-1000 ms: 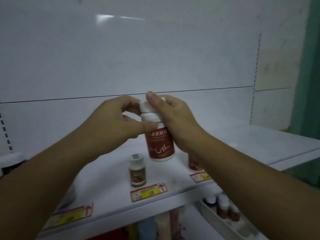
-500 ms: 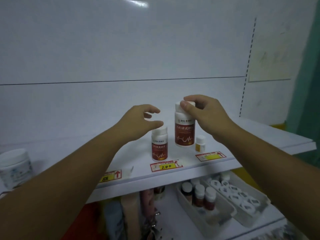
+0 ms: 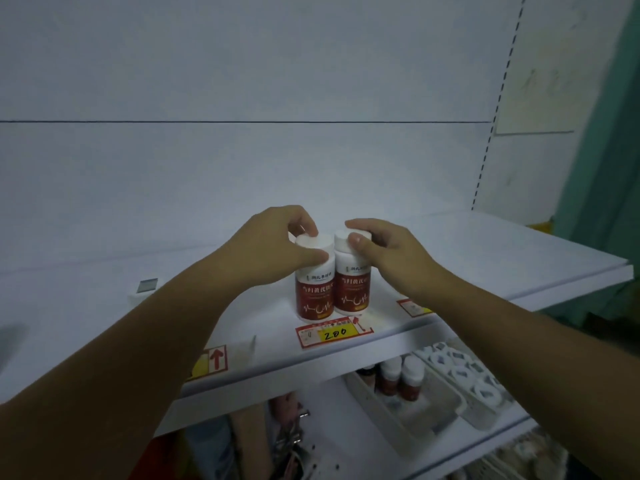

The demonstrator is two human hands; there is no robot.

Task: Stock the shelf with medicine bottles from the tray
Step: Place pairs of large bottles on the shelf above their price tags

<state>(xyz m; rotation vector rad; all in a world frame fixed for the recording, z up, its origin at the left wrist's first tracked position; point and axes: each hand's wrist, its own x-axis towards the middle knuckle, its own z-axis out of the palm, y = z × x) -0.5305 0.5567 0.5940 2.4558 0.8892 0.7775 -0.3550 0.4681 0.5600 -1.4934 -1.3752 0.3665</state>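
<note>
The scene is dim with a cool bluish cast, and no light source shows. The shelf (image 3: 519, 251) looks soft and grainy. Its left edge blurs heavily. Straight lines bow toward the frame's edges, and everything below the shelf's front edge falls into murky shadow.

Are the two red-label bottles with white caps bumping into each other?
Touching. In the head view, the left red-label bottle and the right red-label bottle stand side by side with no visible gap between their labels.

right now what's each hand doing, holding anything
Left hand: closed on the cap of the left bottle on the shelf.
Right hand: closed on the right bottle's cap.
</note>
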